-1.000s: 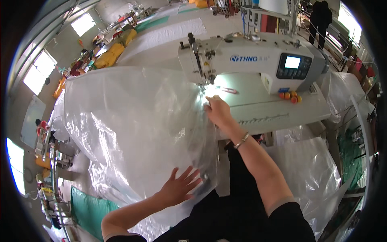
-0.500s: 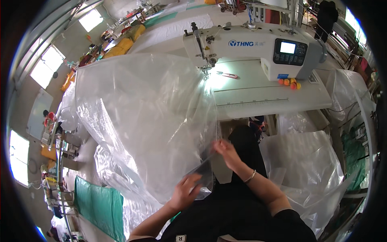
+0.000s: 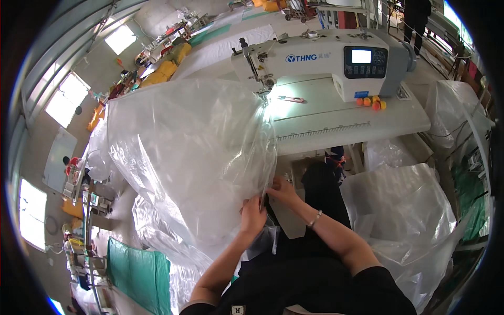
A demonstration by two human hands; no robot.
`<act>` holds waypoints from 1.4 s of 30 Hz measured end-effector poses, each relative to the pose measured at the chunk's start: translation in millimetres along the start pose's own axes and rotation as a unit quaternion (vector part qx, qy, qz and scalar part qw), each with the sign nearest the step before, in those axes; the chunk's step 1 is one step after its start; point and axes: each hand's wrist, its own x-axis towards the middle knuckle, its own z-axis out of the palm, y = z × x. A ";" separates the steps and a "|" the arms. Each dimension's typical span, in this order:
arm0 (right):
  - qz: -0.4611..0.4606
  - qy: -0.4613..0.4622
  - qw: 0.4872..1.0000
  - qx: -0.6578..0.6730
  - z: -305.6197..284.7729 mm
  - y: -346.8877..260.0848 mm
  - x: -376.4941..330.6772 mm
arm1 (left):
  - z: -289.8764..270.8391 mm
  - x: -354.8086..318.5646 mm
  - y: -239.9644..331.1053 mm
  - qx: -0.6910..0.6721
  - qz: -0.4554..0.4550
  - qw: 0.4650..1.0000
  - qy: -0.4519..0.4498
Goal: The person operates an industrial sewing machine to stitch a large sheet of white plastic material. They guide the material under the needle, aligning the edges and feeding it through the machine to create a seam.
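A large clear plastic sheet point(image 3: 184, 152) spreads over the left of the sewing table and hangs down toward my lap. Its right edge runs up to the needle area of a white sewing machine point(image 3: 310, 55), where a lamp glows. My left hand point(image 3: 253, 215) is closed on that edge just above my lap. Close beside it, slightly higher, my right hand point(image 3: 283, 191) pinches the same edge; its fingertips are partly hidden by the plastic. A small pinkish cutter point(image 3: 292, 99) lies on the table right of the needle.
Several orange and yellow balls point(image 3: 376, 105) sit by the machine's base. More clear plastic point(image 3: 396, 205) is heaped at my right. A green sheet point(image 3: 137, 273) lies on the floor at lower left. A person in dark clothes point(image 3: 416, 23) stands at the far right.
My left hand has moved up and right to the sheet's edge and closed on it. The right hand has shifted left and now pinches the edge. The view has turned slightly.
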 end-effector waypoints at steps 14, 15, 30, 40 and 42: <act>0.030 -0.237 0.952 0.193 -33.0 -100.5 -77.8 | -80.9 45.3 -95.6 0.344 0.130 0.927 0.074; 0.047 -0.231 0.933 0.270 -40.0 -105.5 -81.2 | -85.1 43.6 -90.6 0.339 0.131 0.930 0.053; -0.041 -0.157 0.983 0.086 -12.0 -80.2 -113.6 | -124.3 -29.4 75.2 -0.089 0.183 0.974 -0.100; -0.289 -0.140 0.930 -0.181 -13.8 -95.2 -111.3 | -102.4 -15.6 58.0 -0.160 0.115 0.960 -0.199; -0.315 -0.141 0.917 -0.201 -9.3 -95.7 -110.7 | -99.1 -10.7 60.3 -0.142 0.080 0.960 -0.227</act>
